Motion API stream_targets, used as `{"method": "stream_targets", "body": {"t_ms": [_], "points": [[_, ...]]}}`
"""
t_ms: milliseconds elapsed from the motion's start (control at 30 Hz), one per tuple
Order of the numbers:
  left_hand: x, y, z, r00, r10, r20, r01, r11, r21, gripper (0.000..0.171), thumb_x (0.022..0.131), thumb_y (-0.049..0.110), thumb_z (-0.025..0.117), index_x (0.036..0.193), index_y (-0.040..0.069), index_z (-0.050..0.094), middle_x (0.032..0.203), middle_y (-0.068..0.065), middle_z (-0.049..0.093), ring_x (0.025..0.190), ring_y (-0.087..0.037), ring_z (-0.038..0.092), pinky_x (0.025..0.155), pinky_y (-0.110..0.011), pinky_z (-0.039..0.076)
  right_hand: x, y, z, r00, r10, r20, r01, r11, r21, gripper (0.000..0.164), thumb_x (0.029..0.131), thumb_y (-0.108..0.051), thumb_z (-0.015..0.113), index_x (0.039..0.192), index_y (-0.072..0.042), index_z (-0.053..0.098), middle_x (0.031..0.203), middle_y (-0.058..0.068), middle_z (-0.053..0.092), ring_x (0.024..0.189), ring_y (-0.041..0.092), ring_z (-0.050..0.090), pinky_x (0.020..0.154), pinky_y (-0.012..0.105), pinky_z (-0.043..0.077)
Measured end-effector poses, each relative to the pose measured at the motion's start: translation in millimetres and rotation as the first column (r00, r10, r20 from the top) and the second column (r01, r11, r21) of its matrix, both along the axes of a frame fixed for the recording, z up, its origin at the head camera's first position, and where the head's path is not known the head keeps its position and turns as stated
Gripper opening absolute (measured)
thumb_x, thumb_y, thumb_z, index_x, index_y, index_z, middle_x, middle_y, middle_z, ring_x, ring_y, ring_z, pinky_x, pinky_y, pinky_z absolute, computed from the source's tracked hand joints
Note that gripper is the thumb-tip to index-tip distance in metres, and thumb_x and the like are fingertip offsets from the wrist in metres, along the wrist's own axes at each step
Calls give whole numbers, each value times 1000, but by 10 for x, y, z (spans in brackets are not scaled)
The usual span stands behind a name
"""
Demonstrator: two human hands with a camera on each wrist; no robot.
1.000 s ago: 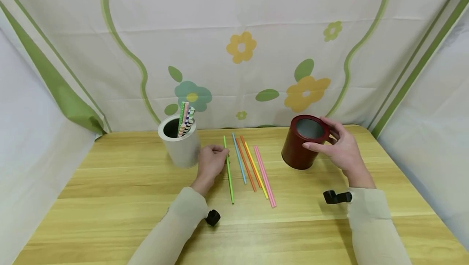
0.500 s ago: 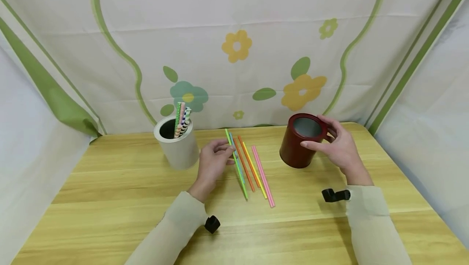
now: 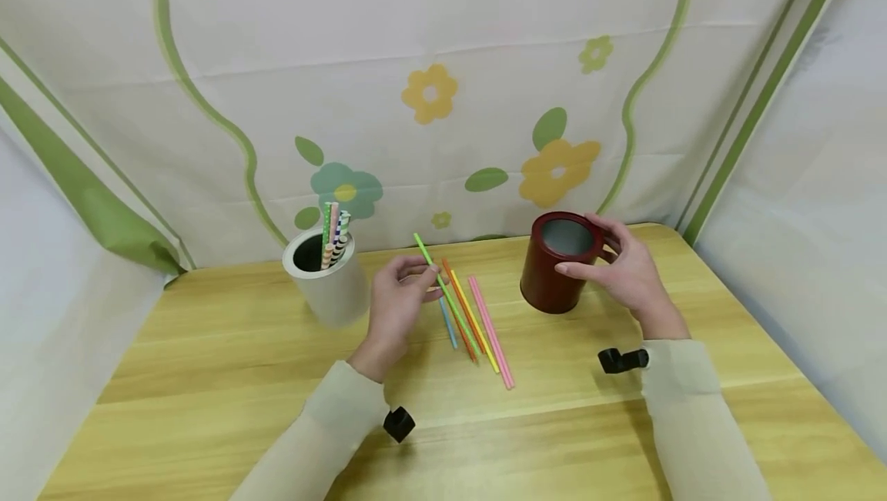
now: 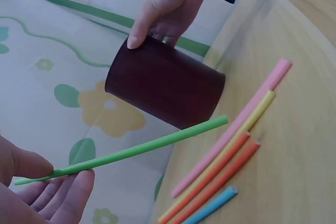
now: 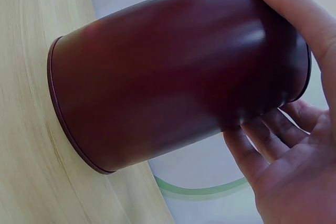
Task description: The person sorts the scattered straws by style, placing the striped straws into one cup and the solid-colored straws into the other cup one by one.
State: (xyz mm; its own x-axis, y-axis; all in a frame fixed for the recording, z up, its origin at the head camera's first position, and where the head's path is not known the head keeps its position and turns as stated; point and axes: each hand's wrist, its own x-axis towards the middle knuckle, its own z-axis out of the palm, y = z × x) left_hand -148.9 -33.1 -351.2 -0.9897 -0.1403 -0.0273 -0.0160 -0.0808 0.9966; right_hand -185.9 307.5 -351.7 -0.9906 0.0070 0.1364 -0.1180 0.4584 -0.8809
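Left fingers [image 4: 31,163] pinched together on the green stick [image 4: 152,144]: thumb one side, fingertips the other, near one end. Stick slants, held up off the worktop [image 3: 527,447]; its free end crosses over the other sticks in the head view. Left hand [image 3: 398,301] hovers between the pale cup and the stick row.

Right hand [image 3: 627,266] is clamped on the dark red cup [image 3: 550,282], thumb on the near side close to the rim, fingers round the back. Cup looks to stand on the worktop, mouth up.

Further out: blue stick [image 4: 215,203], two orange sticks [image 4: 239,161], yellow stick [image 4: 260,107], pink sticks [image 3: 491,333], all lying side by side. Pale cup [image 3: 333,293] just beyond the left hand, patterned sticks [image 3: 333,235] standing in it. Flowered cloth [image 3: 485,101] hangs behind.

Step, as I judge from here: green stick picked up, being brought across with the cup steadied; not in any cup yet. Next move probably calls for raising the low end clear of the row, tipping the stick steeper, keeping the red cup still. Risk: dragging the tip through the others.
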Motion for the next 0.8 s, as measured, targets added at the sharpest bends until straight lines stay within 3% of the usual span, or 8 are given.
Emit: {"method": "stream_targets", "body": {"t_ms": [100, 233, 467, 633, 800], "points": [[-6, 1, 74, 999, 29, -35, -27, 999, 42, 25, 102, 3, 73, 125, -2, 67, 117, -21, 72, 95, -21, 78, 81, -29, 69, -15, -14, 0, 1000, 7, -5, -7, 1000, -5, 103, 81, -32, 98, 166, -19, 40, 164, 14, 50, 150, 37, 49, 125, 59, 42], [-19, 34, 203, 993, 68, -92, -58, 993, 106, 26, 100, 2, 75, 125, -3, 70, 115, -20, 74, 98, -26, 80, 81, -29, 69, -13, -9, -7, 1000, 8, -3, -8, 1000, -13, 103, 81, -32, 98, 166, -20, 41, 164, 13, 50, 151, 36, 48, 125, 59, 42], [-12, 118, 415, 982, 33, -186, -3, 987, 158, 22, 103, 6, 72, 123, -4, 70, 113, -20, 77, 101, -27, 80, 87, -32, 69, -9, 10, -33, 1000, 1, 25, 0, 999, -38, 106, 81, -31, 98, 167, -21, 38, 167, 12, 45, 154, 37, 45, 127, 59, 40], [-13, 124, 548, 971, 71, -229, -13, 969, 246, 15, 104, 6, 71, 115, -4, 70, 106, -13, 80, 101, -29, 81, 89, -34, 69, -44, -12, -30, 1000, 7, 14, -6, 999, -42, 105, 81, -28, 98, 167, -22, 38, 167, 10, 46, 153, 35, 46, 127, 56, 40], [-53, 159, 593, 956, 91, -280, -5, 956, 294, 19, 102, 4, 73, 117, -8, 70, 103, -14, 80, 95, -25, 81, 89, -38, 69, -55, -9, -30, 1000, 16, 1, -16, 999, -35, 105, 83, -24, 97, 168, -19, 37, 167, 12, 45, 153, 37, 45, 127, 59, 40]]}}
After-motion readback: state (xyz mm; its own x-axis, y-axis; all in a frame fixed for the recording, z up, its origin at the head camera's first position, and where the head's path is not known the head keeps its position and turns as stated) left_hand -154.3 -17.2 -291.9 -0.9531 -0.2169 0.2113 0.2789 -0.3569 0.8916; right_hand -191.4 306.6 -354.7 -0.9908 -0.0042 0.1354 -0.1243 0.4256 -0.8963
